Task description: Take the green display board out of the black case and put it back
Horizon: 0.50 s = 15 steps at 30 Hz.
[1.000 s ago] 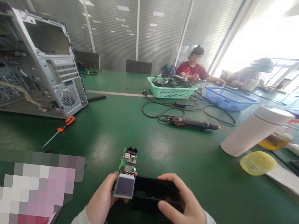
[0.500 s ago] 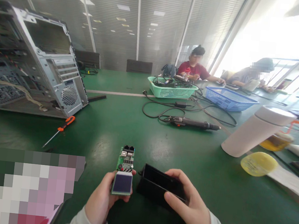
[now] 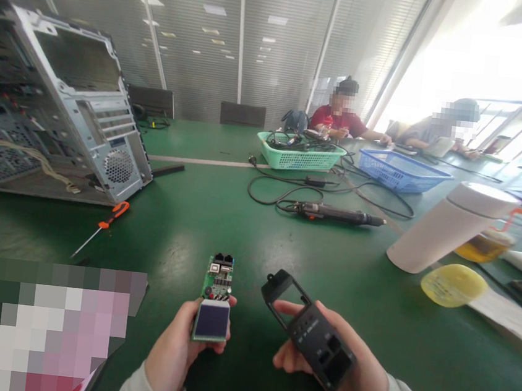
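Observation:
My left hand (image 3: 174,342) is closed around the lower end of a green circuit board (image 3: 214,299), which carries a dark square display and has jacks at its far end. To its right, my right hand (image 3: 360,361) grips a black plastic housing (image 3: 314,332), turned so that its face with a large window, small holes and port cutouts shows. The housing is tilted and held above the table, apart from the board. Some fingers of my right hand pass behind the housing, one visible through its window.
An open computer case (image 3: 87,115) stands at left, with an orange-handled screwdriver (image 3: 102,225) before it. Beyond my hands lie a corded electric screwdriver (image 3: 333,214), a green basket (image 3: 299,159) of cables and a blue basket (image 3: 397,179). A white tumbler (image 3: 453,228) stands right. Two people sit at the far side.
My right hand has turned the black housing over from its open hollow side to its face with the cutouts, shifting slightly right. My left hand and the circuit board stay nearly still.

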Tool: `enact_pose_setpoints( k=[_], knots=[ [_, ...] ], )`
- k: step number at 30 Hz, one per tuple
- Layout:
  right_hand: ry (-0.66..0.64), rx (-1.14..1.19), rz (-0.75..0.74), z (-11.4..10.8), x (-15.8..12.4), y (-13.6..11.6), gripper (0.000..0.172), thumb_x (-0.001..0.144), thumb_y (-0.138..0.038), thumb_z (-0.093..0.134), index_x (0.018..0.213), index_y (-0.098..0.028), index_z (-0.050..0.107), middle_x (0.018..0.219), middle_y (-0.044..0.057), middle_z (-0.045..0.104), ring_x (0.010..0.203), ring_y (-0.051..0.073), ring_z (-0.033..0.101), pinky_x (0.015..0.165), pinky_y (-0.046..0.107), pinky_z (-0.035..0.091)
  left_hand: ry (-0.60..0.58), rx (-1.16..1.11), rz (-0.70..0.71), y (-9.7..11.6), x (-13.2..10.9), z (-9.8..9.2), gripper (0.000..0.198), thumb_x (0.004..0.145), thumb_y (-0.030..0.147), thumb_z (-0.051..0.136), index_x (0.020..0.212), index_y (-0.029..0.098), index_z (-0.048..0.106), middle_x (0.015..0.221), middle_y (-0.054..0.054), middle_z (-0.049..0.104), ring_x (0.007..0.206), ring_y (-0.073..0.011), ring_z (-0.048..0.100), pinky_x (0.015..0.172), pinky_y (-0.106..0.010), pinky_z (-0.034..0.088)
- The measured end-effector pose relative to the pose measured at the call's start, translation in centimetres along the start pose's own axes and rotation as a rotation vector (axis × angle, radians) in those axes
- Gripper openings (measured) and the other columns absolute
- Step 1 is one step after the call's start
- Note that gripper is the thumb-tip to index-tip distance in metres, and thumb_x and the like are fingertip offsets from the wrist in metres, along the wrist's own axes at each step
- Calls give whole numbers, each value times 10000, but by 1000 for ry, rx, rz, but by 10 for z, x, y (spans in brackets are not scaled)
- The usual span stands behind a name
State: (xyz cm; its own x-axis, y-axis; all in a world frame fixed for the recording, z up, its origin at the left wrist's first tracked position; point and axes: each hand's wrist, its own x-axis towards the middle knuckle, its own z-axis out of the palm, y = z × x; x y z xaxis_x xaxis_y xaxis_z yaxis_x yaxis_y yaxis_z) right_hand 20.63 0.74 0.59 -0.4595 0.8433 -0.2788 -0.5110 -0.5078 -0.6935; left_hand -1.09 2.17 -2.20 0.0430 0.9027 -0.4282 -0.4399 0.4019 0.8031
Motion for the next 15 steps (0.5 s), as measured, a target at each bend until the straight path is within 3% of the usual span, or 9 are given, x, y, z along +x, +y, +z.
enact_pose_setpoints(
  k=[2, 7, 11, 15],
  knots=[
    [-71, 11, -24, 2, 0, 0, 526, 846, -601, 602, 1064, -142, 739, 651, 84, 726, 706, 213, 696, 738, 302, 493, 1, 7, -5, -1, 2, -1, 492, 677, 434, 470, 821, 50, 742, 430, -40, 576, 391, -164, 443, 422, -286, 330],
    [-101, -44, 30, -1, 2, -2, 544, 803, -613, 654, 1059, -140, 742, 704, 82, 738, 722, 188, 686, 731, 259, 478, 2, 8, -4, 1, 1, 1, 480, 707, 426, 452, 824, 57, 737, 433, -38, 575, 393, -167, 445, 425, -289, 330],
    [-92, -51, 70, -3, 4, -3, 607, 769, -665, 653, 1045, -131, 742, 717, 93, 740, 697, 167, 678, 674, 218, 468, 1, -21, 25, 5, -9, 7, 433, 698, 420, 508, 797, 77, 751, 458, -43, 617, 415, -162, 471, 440, -278, 352],
    [-25, -95, 58, 0, 2, -3, 660, 728, -728, 638, 883, -98, 762, 718, 107, 737, 681, 172, 678, 639, 218, 479, -5, -37, 47, 9, -14, 10, 359, 664, 374, 598, 803, 87, 764, 475, -34, 643, 445, -152, 489, 458, -259, 373]
  ],
)
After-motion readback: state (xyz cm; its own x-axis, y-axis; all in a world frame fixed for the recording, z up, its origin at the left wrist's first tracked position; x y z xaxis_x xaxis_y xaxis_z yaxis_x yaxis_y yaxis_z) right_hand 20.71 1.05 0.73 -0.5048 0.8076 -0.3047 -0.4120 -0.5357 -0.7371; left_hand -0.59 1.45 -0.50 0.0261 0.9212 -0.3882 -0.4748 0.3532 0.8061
